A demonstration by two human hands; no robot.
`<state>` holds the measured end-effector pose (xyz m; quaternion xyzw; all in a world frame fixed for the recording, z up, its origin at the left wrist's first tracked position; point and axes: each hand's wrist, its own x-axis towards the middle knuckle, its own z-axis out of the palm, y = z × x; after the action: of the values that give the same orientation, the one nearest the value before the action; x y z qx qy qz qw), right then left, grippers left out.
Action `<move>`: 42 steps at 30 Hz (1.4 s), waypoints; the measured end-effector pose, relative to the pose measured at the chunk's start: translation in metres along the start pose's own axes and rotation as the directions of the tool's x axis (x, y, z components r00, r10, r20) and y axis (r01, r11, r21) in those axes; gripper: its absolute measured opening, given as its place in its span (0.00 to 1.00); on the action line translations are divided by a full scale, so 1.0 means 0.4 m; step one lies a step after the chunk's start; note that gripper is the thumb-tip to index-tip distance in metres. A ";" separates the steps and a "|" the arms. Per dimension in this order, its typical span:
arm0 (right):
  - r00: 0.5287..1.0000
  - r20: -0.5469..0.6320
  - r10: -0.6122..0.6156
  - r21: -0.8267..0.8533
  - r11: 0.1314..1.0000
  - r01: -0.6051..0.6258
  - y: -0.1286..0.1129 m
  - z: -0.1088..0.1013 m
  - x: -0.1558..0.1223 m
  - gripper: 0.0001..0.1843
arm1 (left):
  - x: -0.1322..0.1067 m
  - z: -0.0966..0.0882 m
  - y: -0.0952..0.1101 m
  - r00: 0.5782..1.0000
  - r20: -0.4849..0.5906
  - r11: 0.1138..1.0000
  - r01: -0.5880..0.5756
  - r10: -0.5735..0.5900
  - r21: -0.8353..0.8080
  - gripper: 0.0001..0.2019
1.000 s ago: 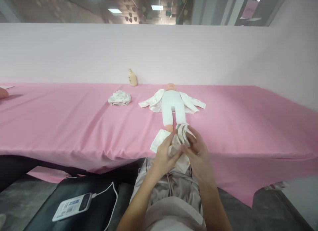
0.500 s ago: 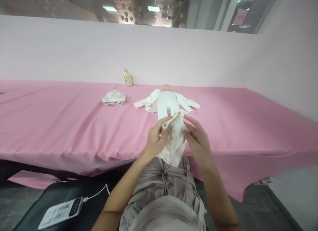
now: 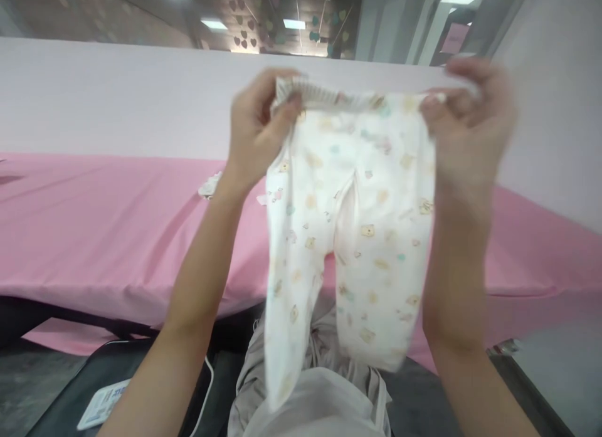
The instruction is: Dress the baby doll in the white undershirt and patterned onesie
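Observation:
I hold a pair of small white baby trousers with a pastel print up in front of my face, legs hanging down. My left hand pinches the left end of the ribbed waistband. My right hand grips the right end, and the waistband is stretched between them. The trousers hide the doll that lies on the pink table; only a sliver of cloth by my left wrist shows.
A folded white garment peeks out on the pink cloth left of my left wrist. A pale partition wall runs behind the table. A phone on a white cable lies on a black seat at lower left.
Both hands rose from just above the table edge to face height and moved apart, and the bunched trousers unfolded and now hang spread out.

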<state>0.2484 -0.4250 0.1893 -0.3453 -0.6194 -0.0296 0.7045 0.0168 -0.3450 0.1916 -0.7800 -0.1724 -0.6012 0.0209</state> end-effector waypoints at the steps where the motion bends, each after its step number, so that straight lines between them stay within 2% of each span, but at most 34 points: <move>1: 0.998 0.008 0.070 0.006 0.998 -0.070 0.065 0.020 0.011 0.13 | -0.019 0.031 -0.051 0.999 0.014 0.998 0.049 -0.050 0.046 0.18; 3: 0.978 0.051 0.202 -0.029 0.979 -0.200 0.215 0.063 0.009 0.11 | -0.088 0.105 -0.160 0.971 0.055 0.969 0.229 -0.235 0.091 0.17; 6: 0.874 0.109 0.473 -0.232 0.867 -0.440 0.420 0.129 -0.052 0.12 | -0.234 0.219 -0.300 0.889 0.192 0.909 0.399 -0.416 0.121 0.16; 7: 0.834 0.127 0.536 -0.343 0.813 -0.470 0.470 0.149 -0.085 0.13 | -0.282 0.250 -0.332 0.855 0.248 0.890 0.434 -0.456 0.140 0.16; 8: 0.805 0.170 0.568 -0.460 0.769 -0.445 0.507 0.169 -0.121 0.15 | -0.325 0.276 -0.355 0.817 0.315 0.875 0.456 -0.483 0.159 0.16; 9: 0.790 0.195 0.582 -0.494 0.754 -0.433 0.532 0.188 -0.159 0.14 | -0.361 0.297 -0.370 0.792 0.373 0.875 0.452 -0.483 0.173 0.16; 10: 0.782 0.225 0.582 -0.515 0.752 -0.411 0.546 0.207 -0.196 0.14 | -0.390 0.311 -0.378 0.789 0.403 0.885 0.425 -0.464 0.189 0.16; 12: 0.776 0.339 0.533 -0.533 0.788 -0.308 0.551 0.241 -0.262 0.15 | -0.426 0.324 -0.377 0.803 0.409 0.901 0.366 -0.433 0.234 0.15; 15: 0.761 0.517 0.391 -0.559 0.828 -0.045 0.530 0.277 -0.324 0.18 | -0.437 0.320 -0.361 0.829 0.373 0.888 0.285 -0.417 0.360 0.13; 17: 0.771 0.554 0.314 -0.576 0.813 0.082 0.513 0.284 -0.337 0.15 | -0.431 0.312 -0.347 0.847 0.369 0.883 0.218 -0.383 0.417 0.12; 20: 0.815 0.534 0.225 -0.529 0.841 0.115 0.489 0.273 -0.331 0.12 | -0.415 0.302 -0.318 0.890 0.332 0.910 0.181 -0.313 0.373 0.10; 22: 0.850 0.506 0.150 -0.420 0.903 0.091 0.477 0.263 -0.324 0.11 | -0.401 0.301 -0.295 0.910 0.282 0.939 0.235 -0.304 0.252 0.07; 24: 0.876 0.476 0.079 -0.320 0.943 0.089 0.471 0.258 -0.319 0.10 | -0.389 0.305 -0.277 0.906 0.255 0.941 0.331 -0.338 0.071 0.06; 26: 0.876 0.476 0.074 -0.302 0.949 0.084 0.469 0.258 -0.319 0.12 | -0.383 0.312 -0.273 0.874 0.254 0.884 0.453 -0.414 -0.117 0.06; 28: 0.840 0.523 0.144 -0.335 0.941 0.047 0.469 0.260 -0.321 0.13 | -0.384 0.320 -0.285 0.806 0.287 0.768 0.585 -0.517 -0.260 0.08; 30: 0.785 0.577 0.226 -0.344 0.939 -0.017 0.468 0.261 -0.320 0.11 | -0.388 0.324 -0.306 0.730 0.357 0.646 0.683 -0.583 -0.342 0.10; 32: 0.760 0.587 0.278 -0.298 0.947 -0.116 0.466 0.259 -0.316 0.11 | -0.392 0.319 -0.322 0.689 0.425 0.582 0.724 -0.587 -0.369 0.11; 34: 0.776 0.549 0.310 -0.205 0.950 -0.234 0.463 0.256 -0.308 0.11 | -0.391 0.306 -0.326 0.680 0.482 0.601 0.726 -0.553 -0.335 0.12; 36: 0.797 0.495 0.347 -0.107 0.934 -0.340 0.459 0.250 -0.298 0.12 | -0.387 0.289 -0.319 0.663 0.565 0.664 0.705 -0.491 -0.249 0.12; 38: 0.788 0.468 0.400 -0.053 0.903 -0.427 0.453 0.241 -0.290 0.14 | -0.382 0.275 -0.307 0.633 0.635 0.706 0.683 -0.442 -0.189 0.12; 40: 0.725 0.535 0.433 -0.077 0.880 -0.469 0.445 0.230 -0.285 0.16 | -0.380 0.272 -0.299 0.605 0.649 0.666 0.719 -0.461 -0.198 0.12; 42: 0.598 0.646 0.475 -0.191 0.858 -0.476 0.437 0.218 -0.283 0.18 | -0.381 0.278 -0.297 0.555 0.642 0.539 0.804 -0.529 -0.250 0.11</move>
<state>0.2300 -0.2906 0.0090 -0.4838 -0.7161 0.2859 0.4140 0.0521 -0.2437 -0.0039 -0.7452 -0.2977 -0.3605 -0.4755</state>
